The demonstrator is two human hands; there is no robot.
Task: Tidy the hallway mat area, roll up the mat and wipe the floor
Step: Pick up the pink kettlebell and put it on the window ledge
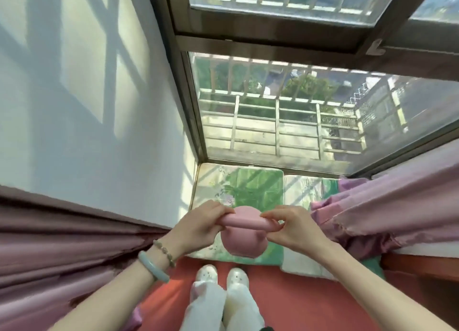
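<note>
I hold a small pink mat (244, 243) in front of me, above the window seat. Its upper part is rolled into a tube and the lower part hangs down as a rounded flap. My left hand (201, 222) pinches the left end of the roll, and my right hand (290, 227) pinches the right end. Both thumbs press on the roll from above. The hanging flap covers part of the green and white cushion (250, 189) behind it.
A second cushion (305, 189) lies to the right on the window seat. Pink curtains hang at the left (62, 246) and right (387, 206). The window (298, 122) fills the far side. My feet in white shoes (221, 276) stand on red floor (298, 298).
</note>
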